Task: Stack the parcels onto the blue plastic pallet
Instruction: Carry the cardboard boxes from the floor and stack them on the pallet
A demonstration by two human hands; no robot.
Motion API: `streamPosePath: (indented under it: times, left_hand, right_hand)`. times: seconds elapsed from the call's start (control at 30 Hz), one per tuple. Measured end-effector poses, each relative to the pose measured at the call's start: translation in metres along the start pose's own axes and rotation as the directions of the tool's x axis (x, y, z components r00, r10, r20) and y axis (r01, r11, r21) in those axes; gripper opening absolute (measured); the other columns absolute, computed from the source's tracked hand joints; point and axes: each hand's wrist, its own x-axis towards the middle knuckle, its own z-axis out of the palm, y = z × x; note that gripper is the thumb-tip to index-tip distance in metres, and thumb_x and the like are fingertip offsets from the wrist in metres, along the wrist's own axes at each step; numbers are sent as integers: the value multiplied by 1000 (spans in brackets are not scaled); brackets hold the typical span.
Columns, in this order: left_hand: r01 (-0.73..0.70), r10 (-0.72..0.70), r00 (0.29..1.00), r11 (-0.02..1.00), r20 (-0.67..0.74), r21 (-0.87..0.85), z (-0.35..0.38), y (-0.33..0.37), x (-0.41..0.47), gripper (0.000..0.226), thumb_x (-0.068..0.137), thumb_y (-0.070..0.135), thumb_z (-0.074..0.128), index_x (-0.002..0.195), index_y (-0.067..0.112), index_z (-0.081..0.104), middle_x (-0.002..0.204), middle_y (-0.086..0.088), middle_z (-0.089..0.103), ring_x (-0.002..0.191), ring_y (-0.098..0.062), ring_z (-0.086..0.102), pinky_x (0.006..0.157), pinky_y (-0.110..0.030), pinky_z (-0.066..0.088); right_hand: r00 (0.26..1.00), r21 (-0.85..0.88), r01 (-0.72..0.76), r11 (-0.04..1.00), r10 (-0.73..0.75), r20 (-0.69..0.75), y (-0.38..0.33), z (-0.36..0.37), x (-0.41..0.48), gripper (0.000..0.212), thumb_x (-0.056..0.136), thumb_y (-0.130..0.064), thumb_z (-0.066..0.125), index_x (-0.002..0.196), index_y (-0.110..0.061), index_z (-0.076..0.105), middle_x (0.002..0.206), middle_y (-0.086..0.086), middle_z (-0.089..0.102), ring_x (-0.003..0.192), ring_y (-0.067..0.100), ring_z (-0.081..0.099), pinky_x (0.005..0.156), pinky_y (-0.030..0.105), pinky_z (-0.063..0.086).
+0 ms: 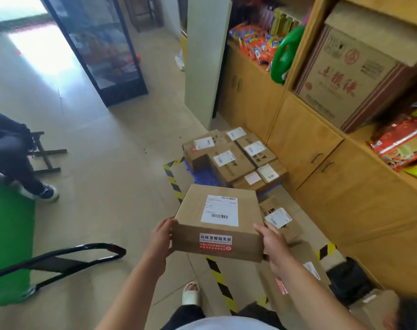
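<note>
Both my forearms reach out ahead of me, and between them I hold a brown cardboard parcel (217,225) in the air at about waist height. My left hand (161,236) is curled round its near left corner and my right hand (275,248) is curled round its near right corner, thumbs up by the top edge.

The parcel lies flat, broad face up, turned slightly clockwise, with its near side running across me from hand to hand. It looks close to square, so I cannot tell which way its long axis runs. Its far edge faces the blue plastic pallet (204,177), which sits on the floor ahead, well short of touching. A white shipping label with barcodes sits upright on top, its head away from me. A red and white sticker with printed characters is on the near side.

Several labelled stacked parcels (229,158) cover most of the pallet, and a bare blue corner shows at the near left. Yellow and black floor tape (173,179) borders it. More boxes (280,216) lie on the floor under my right hand, beside the wooden cabinet (305,139). My sandalled foot (190,294) shows below.
</note>
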Motion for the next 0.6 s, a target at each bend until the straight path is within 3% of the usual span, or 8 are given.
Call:
streamPosePath:
  times: [0.1, 0.3, 0.4, 0.53, 0.6]
  left_hand:
    - [-10, 6, 998, 998, 62, 60, -15, 36, 37, 24, 95, 30, 52, 114, 27, 66, 121, -8, 61, 111, -22, 56, 74, -33, 46]
    - [4, -26, 988, 989, 152, 145, -7, 97, 103, 28, 92, 31, 56, 118, 30, 67, 121, -3, 63, 115, -20, 56, 70, -32, 48]
    - [18, -45, 987, 984, 151, 175, 4, 127, 143, 27, 93, 30, 56, 117, 29, 67, 121, -4, 63, 114, -21, 57, 70, -32, 48]
    - [41, -70, 990, 973, 123, 229, 21, 172, 198, 26, 95, 27, 53, 119, 28, 64, 120, -5, 62, 111, -21, 57, 74, -34, 49]
    - [41, -82, 988, 957, 132, 287, 31, 197, 223, 21, 96, 27, 52, 113, 28, 65, 117, -6, 63, 107, -19, 59, 74, -33, 49]
  right_hand:
    - [999, 39, 17, 999, -15, -33, -19, 27, 7, 30, 98, -34, 56, 127, -28, 62, 110, 1, 70, 101, 24, 64, 74, 36, 51]
    - [989, 113, -52, 992, 67, -134, -53, 58, 53, 39, 95, -34, 59, 134, -29, 56, 113, -3, 66, 99, 19, 62, 73, 35, 51]
    - [986, 134, -59, 989, 79, -149, -81, 74, 94, 17, 97, -29, 58, 113, -30, 52, 100, -8, 61, 91, 15, 58, 80, 39, 51]
    - [982, 160, -98, 982, 121, -142, -123, 96, 156, 24, 97, -30, 57, 120, -35, 51, 110, -1, 63, 102, 23, 60, 94, 46, 51]
    - [976, 174, -124, 977, 152, -157, -140, 106, 182, 18, 98, -30, 54, 116, -30, 55, 109, 4, 65, 102, 26, 61, 89, 44, 53]
